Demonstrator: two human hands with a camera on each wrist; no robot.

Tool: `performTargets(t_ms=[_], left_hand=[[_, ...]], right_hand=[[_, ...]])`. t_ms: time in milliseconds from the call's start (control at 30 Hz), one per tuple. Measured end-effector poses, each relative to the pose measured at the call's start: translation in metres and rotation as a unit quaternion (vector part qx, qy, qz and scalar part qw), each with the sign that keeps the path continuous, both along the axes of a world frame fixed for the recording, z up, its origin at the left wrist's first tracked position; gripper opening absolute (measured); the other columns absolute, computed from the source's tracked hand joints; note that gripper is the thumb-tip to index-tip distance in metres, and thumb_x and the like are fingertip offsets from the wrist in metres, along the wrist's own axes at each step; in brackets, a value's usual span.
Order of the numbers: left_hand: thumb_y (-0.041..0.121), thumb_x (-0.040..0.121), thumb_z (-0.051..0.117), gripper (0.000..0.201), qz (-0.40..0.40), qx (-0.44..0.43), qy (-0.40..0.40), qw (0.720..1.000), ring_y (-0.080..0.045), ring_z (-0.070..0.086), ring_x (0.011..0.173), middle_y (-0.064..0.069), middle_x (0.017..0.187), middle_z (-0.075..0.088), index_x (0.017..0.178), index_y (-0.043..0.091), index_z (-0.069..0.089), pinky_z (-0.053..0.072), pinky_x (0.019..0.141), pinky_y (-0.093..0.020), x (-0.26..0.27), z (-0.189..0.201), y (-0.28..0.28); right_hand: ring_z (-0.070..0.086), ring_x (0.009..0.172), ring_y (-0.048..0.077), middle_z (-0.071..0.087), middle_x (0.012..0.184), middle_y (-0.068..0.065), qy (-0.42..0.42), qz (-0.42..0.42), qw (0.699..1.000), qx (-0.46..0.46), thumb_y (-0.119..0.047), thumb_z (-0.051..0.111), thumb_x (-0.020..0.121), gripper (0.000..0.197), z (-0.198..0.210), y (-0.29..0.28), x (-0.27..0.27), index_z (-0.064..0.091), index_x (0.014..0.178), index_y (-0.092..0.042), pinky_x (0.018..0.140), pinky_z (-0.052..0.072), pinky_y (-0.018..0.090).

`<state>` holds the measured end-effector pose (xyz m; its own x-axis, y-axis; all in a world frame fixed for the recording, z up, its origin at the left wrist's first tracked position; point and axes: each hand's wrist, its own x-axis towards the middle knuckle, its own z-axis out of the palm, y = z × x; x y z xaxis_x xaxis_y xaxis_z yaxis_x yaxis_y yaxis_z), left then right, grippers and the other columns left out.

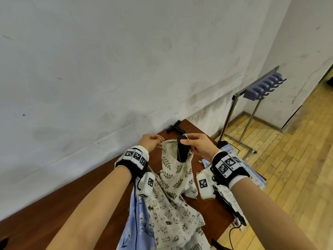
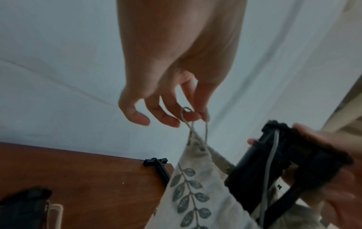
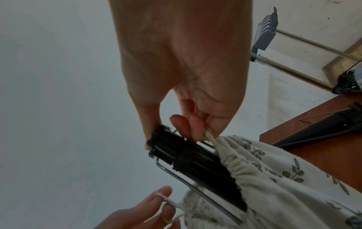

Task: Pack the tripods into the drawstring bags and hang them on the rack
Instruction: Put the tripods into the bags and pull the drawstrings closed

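Observation:
A cream leaf-print drawstring bag [image 1: 173, 165] is held up over the brown table [image 1: 90, 204]. A folded black tripod [image 1: 182, 150] stands in its mouth, with the head sticking out. My left hand [image 1: 158, 139] pinches the left drawstring loop [image 2: 195, 130] between thumb and fingertip [image 2: 192, 116]. My right hand [image 1: 185, 139] grips the tripod head [image 3: 168, 147] between thumb and forefinger. Its other fingers hold the right cord [image 3: 210, 137] where it leaves the gathered bag rim [image 3: 231, 155].
A second black tripod [image 1: 175, 128] lies at the table's far edge by the wall. A cat-print bag [image 1: 171, 213] and a blue floral bag [image 1: 137, 222] lie below my wrists. The metal rack [image 1: 264, 85] with hooks stands on the wooden floor to the right.

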<state>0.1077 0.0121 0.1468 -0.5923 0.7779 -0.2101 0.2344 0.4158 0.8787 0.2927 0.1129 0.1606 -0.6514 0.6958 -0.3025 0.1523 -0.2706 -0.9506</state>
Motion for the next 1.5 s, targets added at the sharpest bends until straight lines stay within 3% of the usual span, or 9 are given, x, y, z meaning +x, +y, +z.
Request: performTargets(t_ms=[167,333,667,800,967,1067,1167,1333,1500], left_hand=[[0.005,0.081,0.045,0.021,0.041,0.031,-0.25,0.967,-0.018,0.061,0.076,-0.009,0.079,0.066,0.068,0.008,0.061,0.042,0.079,-0.033,-0.001,0.014,-0.008],[0.009,0.08,0.067,0.019,0.131,0.091,-0.329,0.931,-0.022,0.06,0.06,-0.009,0.061,0.059,0.07,0.008,0.051,0.052,0.062,-0.029,-0.002,0.021,-0.006],[-0.014,0.083,0.057,0.023,-0.052,0.089,-0.208,0.973,-0.02,0.057,0.051,-0.019,0.075,0.069,0.085,0.008,0.052,0.055,0.054,-0.027,0.022,0.105,0.004],[-0.018,0.082,0.054,0.023,-0.174,0.121,-0.143,0.967,-0.028,0.057,0.063,-0.019,0.074,0.064,0.084,0.005,0.056,0.058,0.062,-0.029,0.046,0.138,0.003],[-0.018,0.081,0.057,0.022,-0.172,0.176,-0.141,0.959,-0.026,0.066,0.081,-0.016,0.076,0.064,0.082,0.004,0.061,0.057,0.067,-0.029,0.051,0.13,0.004],[-0.008,0.079,0.067,0.018,-0.166,0.154,-0.058,0.972,-0.023,0.064,0.079,-0.014,0.088,0.07,0.086,0.008,0.067,0.052,0.067,-0.029,0.048,0.111,0.012],[0.016,0.076,0.077,0.022,-0.237,-0.013,0.149,0.96,-0.014,0.062,0.1,-0.002,0.106,0.069,0.097,0.02,0.072,0.045,0.08,-0.026,0.044,0.08,0.02],[0.03,0.077,0.077,0.045,-0.253,-0.043,0.162,0.953,-0.014,0.055,0.117,0.001,0.125,0.062,0.12,0.023,0.066,0.038,0.089,-0.022,0.043,0.052,0.019],[0.048,0.065,0.08,0.055,-0.228,-0.035,0.235,0.944,-0.014,0.059,0.097,0.007,0.109,0.064,0.114,0.033,0.06,0.04,0.077,-0.025,0.047,0.051,0.024]], right_hand=[[0.055,0.043,-0.001,0.065,0.088,0.009,0.008,-0.023,1.0,-0.008,-0.004,0.071,0.083,0.043,0.003,0.002,0.002,0.058,0.124,0.0,0.045,0.043,0.01],[0.046,0.043,0.003,0.06,0.077,0.005,-0.022,-0.022,0.999,0.02,-0.011,0.076,0.08,0.045,-0.001,0.001,0.001,0.061,0.121,-0.002,0.042,0.038,0.013],[0.051,0.039,-0.004,0.058,0.068,-0.001,-0.093,0.028,0.986,0.135,-0.012,0.073,0.084,0.024,0.011,-0.006,-0.008,0.067,0.105,-0.003,0.041,0.039,0.011],[0.065,0.068,0.015,0.067,0.083,0.01,-0.109,0.033,0.98,0.16,-0.014,0.074,0.083,0.023,0.012,-0.01,-0.017,0.07,0.102,-0.001,0.067,0.057,0.033],[0.064,0.069,0.02,0.066,0.082,0.013,-0.105,0.023,0.985,0.133,-0.013,0.074,0.083,0.024,0.015,0.0,-0.002,0.07,0.103,-0.001,0.078,0.056,0.044],[0.051,0.047,0.01,0.057,0.067,0.008,-0.122,0.023,0.979,0.162,-0.013,0.076,0.081,0.031,0.019,-0.002,-0.003,0.068,0.102,0.009,0.05,0.047,0.025],[0.042,0.038,0.004,0.053,0.061,0.006,-0.098,0.026,0.983,0.152,-0.008,0.076,0.08,0.032,0.018,-0.002,-0.005,0.066,0.101,0.014,0.041,0.034,0.016],[0.053,0.047,0.009,0.062,0.077,0.011,-0.021,-0.038,0.998,0.041,0.004,0.062,0.088,0.028,0.014,0.001,-0.001,0.064,0.116,0.006,0.052,0.043,0.021],[0.058,0.056,0.012,0.065,0.093,0.018,0.06,-0.052,0.995,-0.058,-0.004,0.057,0.092,0.026,0.028,0.009,0.001,0.061,0.115,0.008,0.059,0.053,0.026]])
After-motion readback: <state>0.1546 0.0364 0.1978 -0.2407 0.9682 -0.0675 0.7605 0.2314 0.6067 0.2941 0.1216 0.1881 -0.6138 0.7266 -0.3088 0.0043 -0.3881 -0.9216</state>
